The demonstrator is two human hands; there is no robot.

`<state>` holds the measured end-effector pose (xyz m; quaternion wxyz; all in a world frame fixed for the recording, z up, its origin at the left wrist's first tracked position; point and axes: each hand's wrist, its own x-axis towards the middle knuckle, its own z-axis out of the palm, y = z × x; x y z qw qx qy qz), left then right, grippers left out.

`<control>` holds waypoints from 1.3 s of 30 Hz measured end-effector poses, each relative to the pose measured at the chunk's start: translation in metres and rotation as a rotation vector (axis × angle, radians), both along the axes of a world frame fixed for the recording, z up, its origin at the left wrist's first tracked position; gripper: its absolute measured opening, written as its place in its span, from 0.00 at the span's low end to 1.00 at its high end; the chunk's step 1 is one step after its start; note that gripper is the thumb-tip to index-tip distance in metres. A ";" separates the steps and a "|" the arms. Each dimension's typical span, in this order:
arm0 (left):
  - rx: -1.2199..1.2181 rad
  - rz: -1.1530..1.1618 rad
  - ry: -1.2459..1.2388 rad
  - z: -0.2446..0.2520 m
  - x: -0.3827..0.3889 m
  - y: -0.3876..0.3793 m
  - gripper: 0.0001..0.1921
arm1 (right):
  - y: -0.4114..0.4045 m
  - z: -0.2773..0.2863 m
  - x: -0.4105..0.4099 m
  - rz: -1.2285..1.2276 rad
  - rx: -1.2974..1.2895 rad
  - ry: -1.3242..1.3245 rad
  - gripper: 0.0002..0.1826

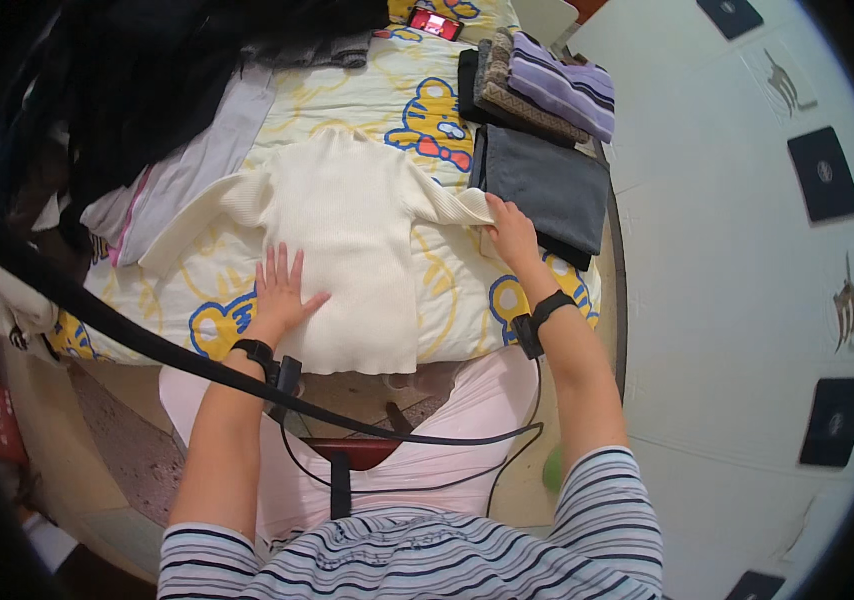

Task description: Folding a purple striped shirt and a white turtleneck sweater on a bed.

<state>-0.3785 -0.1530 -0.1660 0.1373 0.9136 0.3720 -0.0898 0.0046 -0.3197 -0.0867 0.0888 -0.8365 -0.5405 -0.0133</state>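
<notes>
A cream ribbed-knit sweater (348, 225) lies spread on the bed, its neck away from me and its hem at the near edge. My left hand (282, 295) rests flat on the sweater's lower left side with the fingers spread. The cuff of the right-hand sleeve is pinched in my right hand (509, 229), beside a stack of folded dark trousers (547, 187). The other sleeve stretches out to the left, over the bedding. Both wrists wear black straps with small devices and cables.
A tiger-print quilt (434, 300) covers the bed. Folded knitwear (562, 82) is stacked at the back right, near a phone (435, 24) with a lit screen. Dark clothes (149, 82) and a light grey garment (186, 157) are heaped at left. A black cable (171, 360) crosses the view.
</notes>
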 end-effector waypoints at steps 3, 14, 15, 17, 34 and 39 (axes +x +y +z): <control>-0.004 0.000 -0.041 -0.006 -0.001 0.002 0.51 | 0.006 -0.005 0.009 -0.034 0.084 0.098 0.19; -0.034 0.017 -0.024 -0.013 0.007 0.006 0.52 | 0.002 0.038 0.027 -0.590 -0.154 1.423 0.15; -0.057 0.012 0.002 -0.012 0.006 0.006 0.52 | 0.000 0.043 0.018 -0.637 -0.163 1.481 0.15; -0.061 0.031 0.046 -0.009 0.003 0.007 0.52 | 0.000 0.048 0.014 -0.601 -0.137 1.451 0.16; -0.035 0.055 0.015 0.000 -0.002 0.003 0.51 | 0.095 0.089 -0.135 0.038 -0.168 1.650 0.23; -0.100 0.022 -0.064 -0.015 -0.001 0.011 0.52 | 0.082 -0.013 -0.121 0.499 -0.421 0.648 0.31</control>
